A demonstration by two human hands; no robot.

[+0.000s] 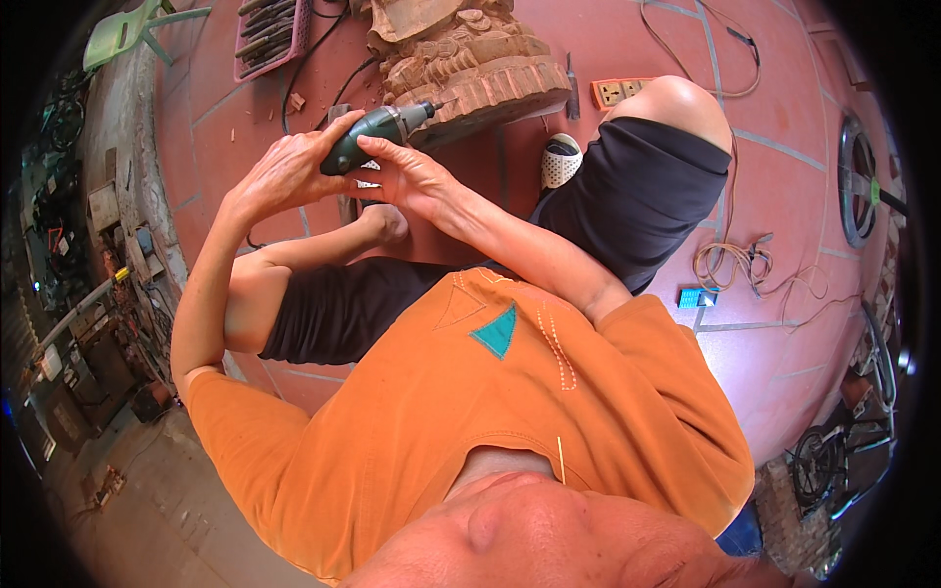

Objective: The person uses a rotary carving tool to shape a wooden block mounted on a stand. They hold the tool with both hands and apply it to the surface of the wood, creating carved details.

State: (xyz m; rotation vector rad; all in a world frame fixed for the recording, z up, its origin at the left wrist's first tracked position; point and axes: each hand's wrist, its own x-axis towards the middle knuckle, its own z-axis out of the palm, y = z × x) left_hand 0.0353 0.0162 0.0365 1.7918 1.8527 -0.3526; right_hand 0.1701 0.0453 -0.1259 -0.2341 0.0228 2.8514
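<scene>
A dark green rotary tool (365,140) with a grey nose lies between my two hands, its thin bit pointing right. My left hand (286,167) wraps round its rear end. The thumb of my right hand (410,178) presses on its near side, with the fingers curled below. Just beyond stands a brown wood carving (470,73) with a rough, ridged base edge. In the picture the bit's tip overlaps that edge; whether it touches the wood I cannot tell.
A pink basket (238,61) of slim carving tools sits at the far left, near a green chair (116,37). Right of the carving are a chisel (572,86) and an orange power strip (619,93). A coiled cable (730,263) and small blue box (694,298) lie on the red tiles.
</scene>
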